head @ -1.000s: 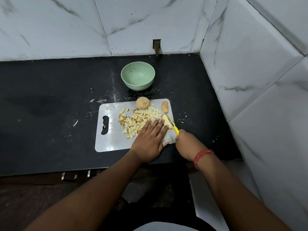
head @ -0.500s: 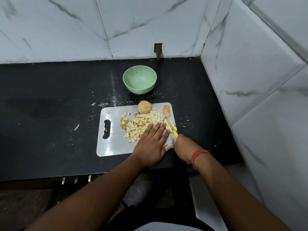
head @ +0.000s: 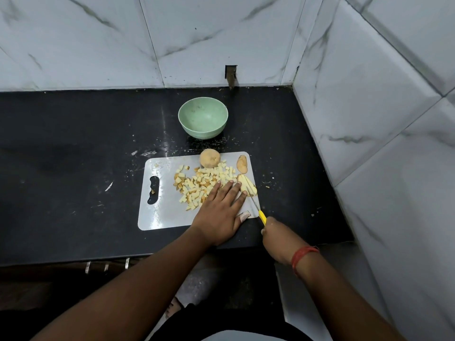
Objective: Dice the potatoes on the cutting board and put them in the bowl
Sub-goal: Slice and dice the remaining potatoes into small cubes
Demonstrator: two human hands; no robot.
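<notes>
A white cutting board (head: 167,212) lies on the black counter. On it sits a heap of diced potato (head: 199,183), a whole potato (head: 209,158) at the far edge, a small potato piece (head: 242,164) at the far right, and a sliced potato half (head: 248,185). My left hand (head: 221,207) lies flat on the board, its fingertips touching the dice and the sliced half. My right hand (head: 278,236) grips a yellow-handled knife (head: 257,208) whose blade reaches the sliced half. An empty green bowl (head: 203,118) stands behind the board.
The black counter (head: 73,156) runs left from a marble-tiled corner; the right wall (head: 369,119) stands close to the board. Potato scraps (head: 267,184) lie on the counter beside the board. The counter's front edge passes under my forearms.
The view has shifted a little. My right hand has drawn the knife back toward me along the sliced half. My left hand stays flat on the board.
</notes>
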